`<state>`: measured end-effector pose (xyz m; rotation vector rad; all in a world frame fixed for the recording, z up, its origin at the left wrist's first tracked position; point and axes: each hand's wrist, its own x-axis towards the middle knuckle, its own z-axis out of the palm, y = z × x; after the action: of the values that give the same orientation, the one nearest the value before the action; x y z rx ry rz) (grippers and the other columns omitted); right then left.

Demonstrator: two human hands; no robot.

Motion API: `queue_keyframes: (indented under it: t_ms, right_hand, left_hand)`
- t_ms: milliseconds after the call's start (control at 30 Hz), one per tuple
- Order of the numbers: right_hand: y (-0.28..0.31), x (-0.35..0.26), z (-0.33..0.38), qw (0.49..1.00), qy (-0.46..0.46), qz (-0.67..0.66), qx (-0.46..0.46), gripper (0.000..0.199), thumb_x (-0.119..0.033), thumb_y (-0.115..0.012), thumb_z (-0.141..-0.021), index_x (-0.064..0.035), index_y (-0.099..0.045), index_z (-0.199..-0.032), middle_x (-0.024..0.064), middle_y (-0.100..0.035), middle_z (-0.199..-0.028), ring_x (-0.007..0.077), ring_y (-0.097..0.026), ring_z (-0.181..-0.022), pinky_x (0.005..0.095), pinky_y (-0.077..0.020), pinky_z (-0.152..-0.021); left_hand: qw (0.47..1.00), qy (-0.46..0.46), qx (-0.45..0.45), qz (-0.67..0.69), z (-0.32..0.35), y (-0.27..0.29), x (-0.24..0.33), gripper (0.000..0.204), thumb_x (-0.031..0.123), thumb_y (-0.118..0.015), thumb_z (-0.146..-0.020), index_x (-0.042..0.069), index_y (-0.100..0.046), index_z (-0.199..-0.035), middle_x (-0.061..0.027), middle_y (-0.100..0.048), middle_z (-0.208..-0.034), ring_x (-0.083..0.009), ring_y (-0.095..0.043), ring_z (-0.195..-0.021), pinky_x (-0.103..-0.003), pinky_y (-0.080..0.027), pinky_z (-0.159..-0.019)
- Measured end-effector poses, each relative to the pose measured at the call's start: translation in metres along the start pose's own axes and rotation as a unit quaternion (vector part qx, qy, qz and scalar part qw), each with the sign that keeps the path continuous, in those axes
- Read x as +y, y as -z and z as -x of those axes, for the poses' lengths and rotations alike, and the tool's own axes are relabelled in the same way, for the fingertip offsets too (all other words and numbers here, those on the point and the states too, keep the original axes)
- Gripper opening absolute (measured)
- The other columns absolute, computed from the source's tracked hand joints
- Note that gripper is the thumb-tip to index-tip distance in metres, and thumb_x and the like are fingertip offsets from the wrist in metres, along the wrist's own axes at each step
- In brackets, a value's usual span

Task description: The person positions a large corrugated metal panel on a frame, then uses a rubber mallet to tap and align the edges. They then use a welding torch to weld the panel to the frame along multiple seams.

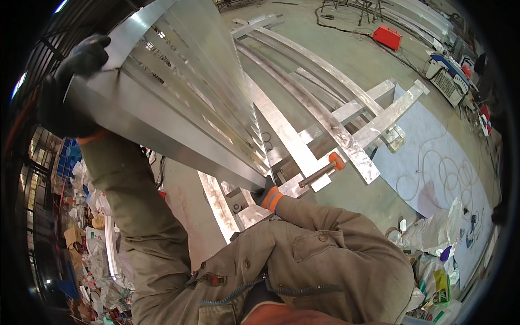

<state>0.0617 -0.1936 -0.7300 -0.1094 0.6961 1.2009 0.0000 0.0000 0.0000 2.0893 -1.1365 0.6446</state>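
A large silver metal slatted panel (157, 132) stands tilted in front of me, reaching from the upper left down to the middle. My left hand (65, 100), in a black glove, is closed round its raised near edge at the upper left. Down at the panel's lower corner is my right hand (266, 192), in a dark glove with an orange cuff; it grips the edge there, its fingers partly hidden. Just right of that hand, an orange-headed hammer (317, 174) lies across flat metal bars (295, 135).
More long metal beams (325, 122) lie crossed beyond the panel. A pale blue sheet (433, 146) with coiled cable covers floor at right. A red box (387, 38) and a white-blue machine (448, 76) stand farther off. Plastic bags and scraps (100, 249) are heaped at left.
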Motion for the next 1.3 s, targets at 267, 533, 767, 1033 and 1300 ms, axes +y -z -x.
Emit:
queue_keyframes:
  t_ms: [267, 533, 767, 1033, 1300]
  right_hand:
    - [-0.037, 0.008, 0.026, 0.999, -0.022, -0.006, 0.037, 0.061, -0.074, -0.064, -0.103, -0.0181, -0.068, -0.128, 0.0045, -0.075, -0.11, 0.0244, -0.075, -0.089, 0.041, -0.0684, -0.078]
    - [-0.072, -0.022, 0.092, 0.998, 0.056, 0.021, 0.035, 0.063, -0.069, -0.078, -0.098, -0.0157, -0.066, -0.131, 0.0058, -0.073, -0.114, 0.0257, -0.073, -0.099, 0.0412, -0.0677, -0.086]
    - [-0.081, -0.028, 0.136, 0.993, 0.071, 0.094, -0.001, 0.073, -0.075, -0.075, -0.097, -0.0146, -0.063, -0.136, 0.0054, -0.066, -0.115, 0.0225, -0.062, -0.101, 0.0379, -0.0615, -0.095]
    - [-0.108, 0.006, 0.121, 0.987, 0.087, 0.1, 0.095, 0.068, -0.07, -0.068, -0.104, -0.0109, -0.06, -0.136, 0.0077, -0.067, -0.126, 0.0258, -0.065, -0.115, 0.0423, -0.0593, -0.106]
    - [-0.11, -0.03, 0.17, 0.978, 0.168, 0.12, 0.04, 0.069, -0.065, -0.073, -0.104, -0.0112, -0.06, -0.145, 0.009, -0.069, -0.139, 0.0291, -0.065, -0.129, 0.0477, -0.0556, -0.117]
  left_hand:
    - [0.99, -0.004, 0.129, -0.054, -0.039, -0.045, 0.012, 0.07, 0.046, -0.034, -0.116, -0.011, -0.074, -0.114, -0.0323, -0.071, -0.118, -0.0431, -0.063, -0.126, -0.063, -0.04, -0.122]
    - [0.935, -0.05, 0.323, -0.14, -0.014, 0.006, 0.006, 0.081, 0.062, -0.034, -0.119, 0.001, -0.077, -0.086, -0.0151, -0.076, -0.088, -0.0293, -0.073, -0.092, -0.049, -0.056, -0.092]
    - [0.825, 0.083, 0.438, -0.347, 0.15, 0.042, 0.03, 0.062, 0.055, -0.046, -0.114, 0.001, -0.076, -0.101, -0.0166, -0.076, -0.101, -0.0292, -0.073, -0.101, -0.048, -0.057, -0.095]
    - [0.714, 0.204, 0.444, -0.502, 0.293, 0.064, 0.077, 0.048, 0.046, -0.06, -0.108, 0.002, -0.075, -0.118, -0.0184, -0.076, -0.117, -0.029, -0.074, -0.11, -0.046, -0.06, -0.098]
    - [0.635, 0.311, 0.399, -0.584, 0.386, 0.022, 0.104, 0.049, 0.038, -0.074, -0.102, 0.002, -0.073, -0.135, -0.0202, -0.076, -0.132, -0.0287, -0.075, -0.12, -0.045, -0.062, -0.102]
